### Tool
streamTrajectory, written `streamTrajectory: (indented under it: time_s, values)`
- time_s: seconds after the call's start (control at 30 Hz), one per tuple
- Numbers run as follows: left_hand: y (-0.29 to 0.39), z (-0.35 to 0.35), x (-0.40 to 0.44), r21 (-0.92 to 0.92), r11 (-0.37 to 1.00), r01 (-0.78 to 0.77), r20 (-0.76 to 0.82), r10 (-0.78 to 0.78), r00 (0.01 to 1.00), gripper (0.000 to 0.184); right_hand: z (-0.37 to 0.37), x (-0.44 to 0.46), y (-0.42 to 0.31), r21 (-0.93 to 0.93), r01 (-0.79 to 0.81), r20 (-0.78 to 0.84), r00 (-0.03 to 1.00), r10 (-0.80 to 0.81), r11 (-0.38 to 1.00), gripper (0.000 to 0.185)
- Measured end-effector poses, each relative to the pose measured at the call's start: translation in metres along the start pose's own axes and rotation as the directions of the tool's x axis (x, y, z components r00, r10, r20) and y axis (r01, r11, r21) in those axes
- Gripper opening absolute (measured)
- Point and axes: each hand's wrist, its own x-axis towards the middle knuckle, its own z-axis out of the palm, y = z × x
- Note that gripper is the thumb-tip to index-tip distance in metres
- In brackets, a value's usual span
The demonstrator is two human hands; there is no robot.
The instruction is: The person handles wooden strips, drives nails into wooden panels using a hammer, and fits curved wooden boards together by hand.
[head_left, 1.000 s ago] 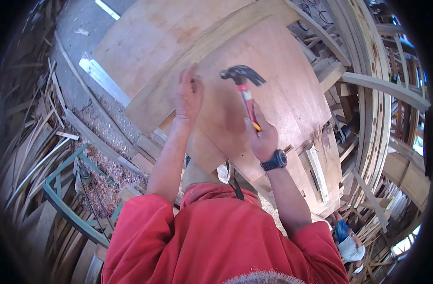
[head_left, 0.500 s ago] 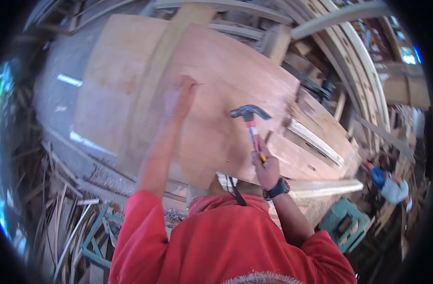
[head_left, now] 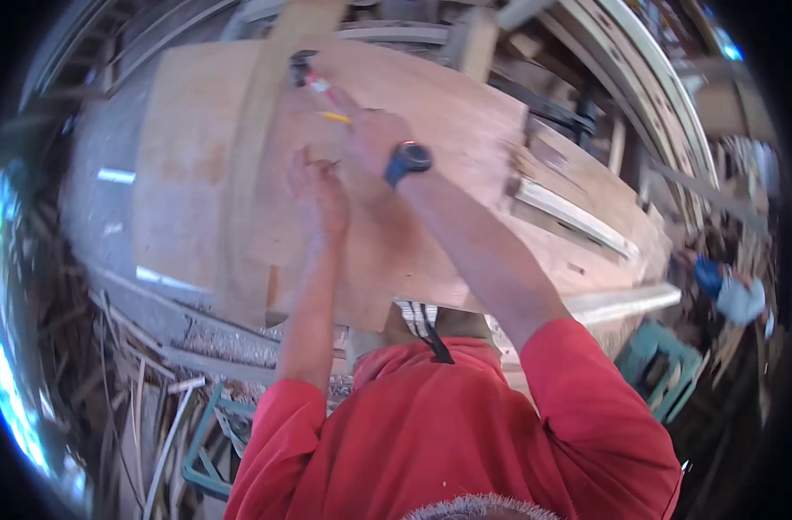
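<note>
We count two hands: the left hand (head_left: 320, 198) pinches one nail (head_left: 334, 163) over one panel (head_left: 461, 113); beyond, the right hand (head_left: 379, 137), wearing one watch (head_left: 410, 159), grips one hammer (head_left: 320, 85) near one strip (head_left: 250, 173). One yellow stick (head_left: 334, 116) juts from that grip.

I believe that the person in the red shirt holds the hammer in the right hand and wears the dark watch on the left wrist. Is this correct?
Not quite: the head view shows the dark watch on the right wrist, not the left. The rest stands: the person in the red shirt holds the hammer in the right hand.
</note>
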Motion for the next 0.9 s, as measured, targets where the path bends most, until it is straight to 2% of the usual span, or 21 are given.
streamTrajectory:
  time_s: [0.03,0.17,0.23,0.3,0.37,0.4,0.43,0.47,0.5,0.53,0.6,0.63,0.67,0.7,0.73,0.8,0.87,0.9]
  values:
    - [0.001,0.004,0.003,0.011,1.0,-0.013,-0.024,0.013,1.0,0.014,-0.01,-0.006,0.003,-0.023,-0.038,-0.019,0.999,0.037,0.999,0.054]
    - [-0.003,0.003,0.001,0.026,0.999,-0.038,-0.036,0.039,0.999,0.014,-0.023,-0.085,0.006,0.432,-0.201,0.003,0.975,0.222,0.879,0.05]
    - [-0.004,0.0,0.0,-0.017,0.998,-0.057,-0.04,0.056,0.998,0.014,-0.028,-0.139,0.022,0.549,-0.214,0.005,0.967,0.253,0.808,0.05]
    - [0.003,0.002,0.002,-0.061,0.995,-0.077,-0.051,0.074,0.996,0.015,-0.027,-0.197,0.047,0.563,-0.208,-0.036,0.961,0.275,0.8,0.051]
    - [0.006,-0.002,0.003,-0.008,0.999,-0.054,-0.037,0.053,0.998,0.014,-0.047,-0.251,0.065,0.619,-0.227,-0.029,0.95,0.311,0.752,0.054]
    - [0.006,-0.002,0.004,0.003,0.998,-0.07,-0.034,0.07,0.997,0.014,-0.059,-0.278,0.073,0.629,-0.267,-0.004,0.938,0.347,0.73,0.053]
    - [0.005,-0.001,0.004,0.032,0.997,-0.076,-0.033,0.077,0.997,0.015,-0.071,-0.302,0.086,0.619,-0.358,0.103,0.92,0.379,0.699,0.054]
    - [0.005,0.0,0.001,0.057,0.995,-0.082,-0.028,0.084,0.996,0.016,-0.083,-0.326,0.094,0.629,-0.361,0.066,0.907,0.416,0.688,0.055]
    - [-0.002,0.003,-0.002,0.067,0.993,-0.101,-0.021,0.102,0.995,0.016,-0.081,-0.353,0.111,0.711,-0.307,0.011,0.904,0.427,0.633,0.055]
    - [-0.013,0.009,-0.003,0.042,0.993,-0.114,-0.023,0.115,0.993,0.019,-0.1,-0.373,0.123,0.712,-0.412,0.126,0.871,0.474,0.568,0.054]
    - [-0.027,0.017,-0.01,0.008,0.988,-0.157,-0.003,0.157,0.988,0.021,-0.12,-0.403,0.146,0.775,-0.419,0.135,0.842,0.522,0.474,0.048]
    - [-0.032,0.017,-0.013,-0.136,0.991,-0.016,0.017,0.018,1.0,0.025,-0.128,-0.415,0.157,0.789,-0.413,0.126,0.833,0.538,0.455,0.048]
    - [-0.024,0.017,-0.022,-0.269,0.953,0.136,0.052,-0.126,0.991,0.03,-0.138,-0.426,0.173,0.881,-0.386,0.192,0.819,0.54,0.272,0.047]
    - [-0.012,0.014,-0.035,-0.258,0.959,0.12,0.055,-0.11,0.992,0.03,-0.144,-0.436,0.186,0.935,-0.348,0.263,0.812,0.521,0.071,0.045]
    - [0.0,0.009,-0.046,-0.25,0.958,0.137,0.064,-0.125,0.99,0.033,-0.148,-0.443,0.198,0.94,-0.337,0.262,0.813,0.519,0.052,0.045]
    - [0.048,0.005,-0.067,-0.24,0.959,0.152,0.066,-0.141,0.988,0.037,-0.158,-0.452,0.229,0.977,-0.213,0.194,0.817,0.543,-0.029,0.044]
    - [0.108,0.001,-0.098,-0.474,0.791,0.386,0.22,-0.318,0.922,0.03,-0.166,-0.466,0.256,0.981,-0.19,0.184,0.831,0.524,-0.043,0.046]
    - [0.133,0.006,-0.116,-0.468,0.795,0.386,0.216,-0.32,0.922,0.03,-0.17,-0.478,0.267,0.985,-0.166,0.16,0.819,0.552,-0.039,0.047]
